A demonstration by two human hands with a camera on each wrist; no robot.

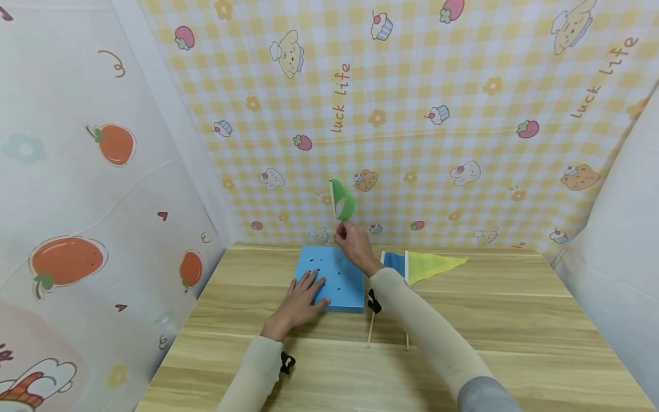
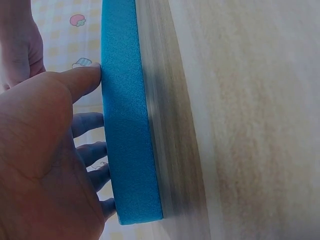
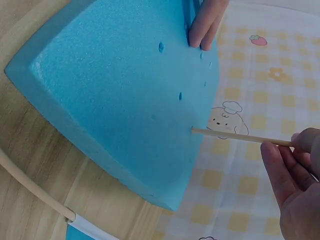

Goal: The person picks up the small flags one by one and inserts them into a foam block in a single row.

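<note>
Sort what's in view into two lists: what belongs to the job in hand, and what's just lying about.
In the job:
Green flag, its stick pinched by the right hand, tip at the block
Blue block, the left hand resting on it

Lying about, perhaps for later:
Blue flag
Yellow flag, beside the blue one

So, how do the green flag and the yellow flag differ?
Pose: the green flag is held upright by the right hand, while the yellow flag lies on the table. Cloth: the green flag curls over, whereas the yellow flag is spread out, tapering to a point. Contact: the green flag's stick touches the blue block; the yellow flag lies apart from it. Shared: both are mounted on thin sticks.
</note>
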